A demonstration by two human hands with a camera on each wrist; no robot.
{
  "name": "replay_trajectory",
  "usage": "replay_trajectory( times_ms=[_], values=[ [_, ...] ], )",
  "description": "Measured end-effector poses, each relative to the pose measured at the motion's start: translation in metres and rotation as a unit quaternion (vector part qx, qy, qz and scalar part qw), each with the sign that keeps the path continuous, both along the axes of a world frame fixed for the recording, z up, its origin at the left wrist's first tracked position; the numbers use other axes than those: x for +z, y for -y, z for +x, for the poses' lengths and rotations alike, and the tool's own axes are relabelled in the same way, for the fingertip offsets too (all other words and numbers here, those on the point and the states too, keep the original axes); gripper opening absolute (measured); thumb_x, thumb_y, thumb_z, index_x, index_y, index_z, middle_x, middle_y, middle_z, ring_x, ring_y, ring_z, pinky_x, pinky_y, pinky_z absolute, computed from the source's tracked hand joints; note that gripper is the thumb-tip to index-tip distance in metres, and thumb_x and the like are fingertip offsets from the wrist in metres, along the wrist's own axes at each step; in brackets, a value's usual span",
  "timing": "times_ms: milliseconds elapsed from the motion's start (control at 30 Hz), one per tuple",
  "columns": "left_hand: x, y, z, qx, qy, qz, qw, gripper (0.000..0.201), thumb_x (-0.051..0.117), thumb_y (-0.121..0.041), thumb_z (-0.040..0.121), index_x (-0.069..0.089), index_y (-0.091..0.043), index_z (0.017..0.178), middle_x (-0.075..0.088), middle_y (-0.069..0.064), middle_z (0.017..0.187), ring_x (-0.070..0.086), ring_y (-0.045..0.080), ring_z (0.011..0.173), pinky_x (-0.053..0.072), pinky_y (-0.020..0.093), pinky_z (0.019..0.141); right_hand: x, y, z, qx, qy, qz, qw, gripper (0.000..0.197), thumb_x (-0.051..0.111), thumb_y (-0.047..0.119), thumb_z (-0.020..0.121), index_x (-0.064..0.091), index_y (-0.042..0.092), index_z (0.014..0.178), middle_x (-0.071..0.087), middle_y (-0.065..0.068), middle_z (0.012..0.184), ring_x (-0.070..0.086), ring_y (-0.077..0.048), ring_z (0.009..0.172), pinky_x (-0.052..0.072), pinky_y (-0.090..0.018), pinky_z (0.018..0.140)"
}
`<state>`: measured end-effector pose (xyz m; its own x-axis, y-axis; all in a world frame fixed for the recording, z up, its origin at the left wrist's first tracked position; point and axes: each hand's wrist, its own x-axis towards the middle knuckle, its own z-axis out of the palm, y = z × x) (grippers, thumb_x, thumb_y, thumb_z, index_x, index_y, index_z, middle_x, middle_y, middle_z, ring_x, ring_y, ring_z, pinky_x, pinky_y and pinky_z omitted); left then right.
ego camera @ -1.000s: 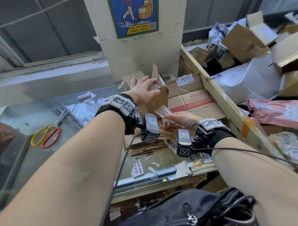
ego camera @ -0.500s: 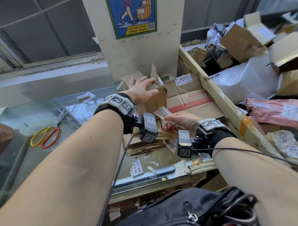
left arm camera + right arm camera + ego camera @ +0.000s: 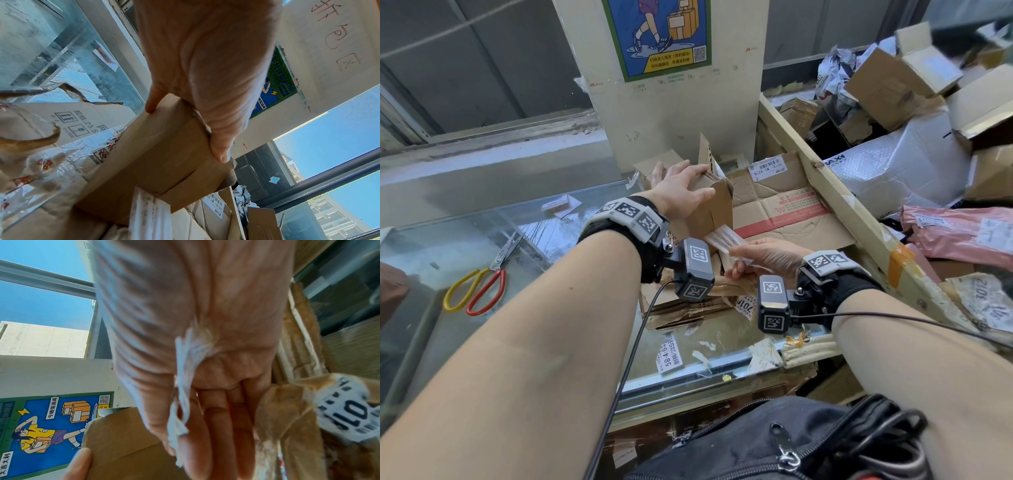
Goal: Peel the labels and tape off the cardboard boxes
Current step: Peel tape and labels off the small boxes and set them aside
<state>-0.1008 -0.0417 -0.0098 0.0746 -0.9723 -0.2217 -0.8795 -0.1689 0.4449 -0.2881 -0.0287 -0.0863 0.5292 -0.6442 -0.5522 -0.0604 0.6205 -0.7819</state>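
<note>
A small brown cardboard box (image 3: 717,209) stands on flattened cardboard at the back of the glass counter. My left hand (image 3: 681,195) lies over its top, with the fingers over the far edge and the thumb down the near side; the left wrist view shows this hand (image 3: 205,65) gripping the box (image 3: 164,154). My right hand (image 3: 767,257) is just in front of the box, to its right, and pinches a whitish strip of tape or label (image 3: 720,238) that runs back to the box's lower corner. In the right wrist view the strip (image 3: 182,386) sits between thumb and fingers.
Yellow and red scissors (image 3: 476,291) lie on the glass counter (image 3: 482,240) at the left. Flattened cardboard (image 3: 784,205) with a barcode label (image 3: 767,168) lies behind the box. A wooden rail (image 3: 842,212) fences off a pile of parcels (image 3: 911,171). Peeled labels (image 3: 671,353) litter the counter's front.
</note>
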Motion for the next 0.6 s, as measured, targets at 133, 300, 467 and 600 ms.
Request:
replay_trajectory(
  times_ms=[133,300,467,600],
  values=[
    [-0.0013,-0.0004,-0.0002,0.005,-0.009,-0.004,1.0,0.052,0.045,-0.044,0.098,0.027,-0.042,0.147,0.009,-0.008,0.161,-0.016,0.028,0.147,-0.008,0.047,0.119,0.0002,-0.0019,-0.0011,0.0,0.004,0.014,1.0,0.021,0.056,0.01,0.093,0.056,0.0,0.074,0.053,-0.016,0.072,0.06,-0.026,0.078,0.058,-0.029,0.07],
    [-0.0016,-0.0015,-0.0008,0.01,-0.012,-0.008,1.0,0.052,0.045,-0.043,0.099,0.027,-0.041,0.148,0.008,-0.007,0.161,-0.016,0.027,0.147,-0.008,0.046,0.118,0.0004,-0.0033,-0.0024,-0.003,0.011,0.019,1.0,0.019,0.056,0.008,0.093,0.055,0.0,0.075,0.052,-0.016,0.069,0.061,-0.026,0.075,0.06,-0.03,0.068],
    [-0.0011,-0.0028,-0.0007,0.014,-0.012,-0.009,1.0,0.052,0.045,-0.043,0.099,0.027,-0.042,0.147,0.008,-0.006,0.162,-0.016,0.028,0.147,-0.008,0.045,0.117,-0.0002,-0.004,-0.0043,0.001,0.009,0.015,1.0,0.019,0.056,0.008,0.092,0.055,0.0,0.075,0.054,-0.016,0.068,0.062,-0.026,0.074,0.06,-0.031,0.068],
    [-0.0011,-0.0028,-0.0003,0.015,-0.01,-0.009,1.0,0.052,0.045,-0.043,0.099,0.027,-0.041,0.147,0.009,-0.006,0.162,-0.016,0.028,0.147,-0.008,0.045,0.118,0.0005,-0.0054,-0.0053,0.0,0.008,0.014,1.0,0.019,0.056,0.007,0.093,0.055,0.0,0.075,0.054,-0.016,0.067,0.062,-0.026,0.071,0.06,-0.031,0.065]
  ],
)
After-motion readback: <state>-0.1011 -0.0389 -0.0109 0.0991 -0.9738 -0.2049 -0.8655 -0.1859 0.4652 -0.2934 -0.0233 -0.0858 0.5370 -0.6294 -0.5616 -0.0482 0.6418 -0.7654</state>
